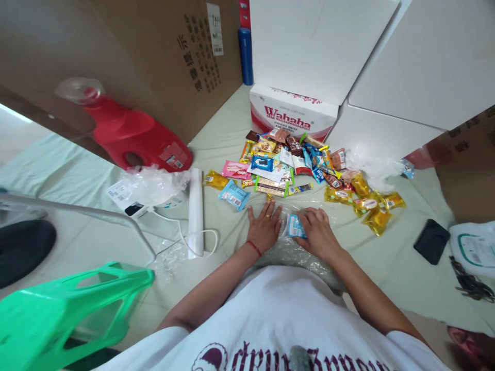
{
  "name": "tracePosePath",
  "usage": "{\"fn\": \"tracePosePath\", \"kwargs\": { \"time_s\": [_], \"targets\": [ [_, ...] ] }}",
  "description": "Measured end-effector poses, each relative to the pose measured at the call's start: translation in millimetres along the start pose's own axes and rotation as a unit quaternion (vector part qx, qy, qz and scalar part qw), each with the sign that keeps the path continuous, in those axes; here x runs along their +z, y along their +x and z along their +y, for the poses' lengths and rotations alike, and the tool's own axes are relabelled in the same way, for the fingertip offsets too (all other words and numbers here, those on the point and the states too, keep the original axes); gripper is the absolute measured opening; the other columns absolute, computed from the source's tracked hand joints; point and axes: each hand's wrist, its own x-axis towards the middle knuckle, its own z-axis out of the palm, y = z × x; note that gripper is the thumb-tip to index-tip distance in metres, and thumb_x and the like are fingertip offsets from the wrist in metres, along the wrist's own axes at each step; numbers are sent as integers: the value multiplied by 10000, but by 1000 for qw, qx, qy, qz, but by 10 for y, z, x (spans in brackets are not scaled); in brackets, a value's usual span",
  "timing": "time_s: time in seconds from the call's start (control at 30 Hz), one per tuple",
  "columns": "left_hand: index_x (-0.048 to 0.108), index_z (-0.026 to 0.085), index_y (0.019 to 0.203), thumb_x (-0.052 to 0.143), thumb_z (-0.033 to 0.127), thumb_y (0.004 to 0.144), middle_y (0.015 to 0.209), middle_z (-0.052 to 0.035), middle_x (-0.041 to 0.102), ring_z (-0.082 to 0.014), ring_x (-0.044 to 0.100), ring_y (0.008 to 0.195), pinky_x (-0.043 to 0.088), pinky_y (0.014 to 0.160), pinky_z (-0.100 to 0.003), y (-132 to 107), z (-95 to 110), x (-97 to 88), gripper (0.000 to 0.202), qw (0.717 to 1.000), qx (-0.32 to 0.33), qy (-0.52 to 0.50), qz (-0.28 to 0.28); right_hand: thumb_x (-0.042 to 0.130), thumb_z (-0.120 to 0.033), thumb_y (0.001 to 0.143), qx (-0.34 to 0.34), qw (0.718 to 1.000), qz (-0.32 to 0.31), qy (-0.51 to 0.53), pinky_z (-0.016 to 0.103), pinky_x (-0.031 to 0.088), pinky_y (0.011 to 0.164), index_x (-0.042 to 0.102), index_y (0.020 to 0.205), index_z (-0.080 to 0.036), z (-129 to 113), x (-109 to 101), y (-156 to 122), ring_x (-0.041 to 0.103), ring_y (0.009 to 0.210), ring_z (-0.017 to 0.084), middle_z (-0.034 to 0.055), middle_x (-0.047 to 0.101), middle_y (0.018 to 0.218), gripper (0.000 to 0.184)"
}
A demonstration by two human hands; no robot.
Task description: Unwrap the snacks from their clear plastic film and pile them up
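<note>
My left hand (265, 226) lies with fingers stretched forward on a clear plastic bag (297, 255) spread in front of me. It wears a ring and a red wrist string. My right hand (317, 232) has its thumb and bent fingers on the right edge of a small light-blue packet (295, 226), which lies at the bag. Whether the packet is inside the bag or on top, I cannot tell. Just beyond the hands is a heap of wrapped snacks (270, 185). Another light-blue packet (234, 195) lies left of it, and several gold packets (369, 203) lie right.
A Wahaha box (294, 116) stands behind the heap. Left are a red jug (135, 136), a white roll (196, 214), a white cable (181, 226) and a green stool (73, 314). Right are a black wallet-like object (432, 241), keys (469, 278) and crumpled plastic (373, 165).
</note>
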Motion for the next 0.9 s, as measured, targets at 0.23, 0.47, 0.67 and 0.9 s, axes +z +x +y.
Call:
{"fn": "tracePosePath", "kwargs": {
  "time_s": [0.23,0.47,0.67,0.9],
  "targets": [
    [450,305,1575,332,408,1067,1699,-98,334,-312,322,1564,99,1232,-756,-9,-11,18,531,1000,2,-1,6,749,-417,881,-11,999,-30,-5,650,180,1212,521,1494,-154,17,137,60,423,1408,387,194,633,1347,704],
    [436,291,1583,314,408,1069,1701,-99,329,-305,326,1562,91,1235,-750,-14,-6,23,541,1000,2,-1,8,740,-392,889,-16,1000,2,-15,622,175,1229,513,1510,-149,-38,147,3,429,1400,376,203,622,1345,704],
    [431,273,1585,312,386,1073,1692,-123,345,-309,345,1553,140,1228,-738,-16,-31,-80,538,999,-5,-32,-3,735,-514,892,-17,999,-11,25,705,121,1224,451,1564,-205,18,80,-39,348,1480,401,184,571,1458,792],
    [574,214,1462,472,325,1009,1627,-163,452,-349,304,1568,177,1260,-661,-229,-106,-318,478,993,7,-49,108,517,-325,1041,-67,984,24,163,505,491,1069,607,1406,-255,190,-165,-873,582,1233,279,140,652,1302,382]
  ]
}}
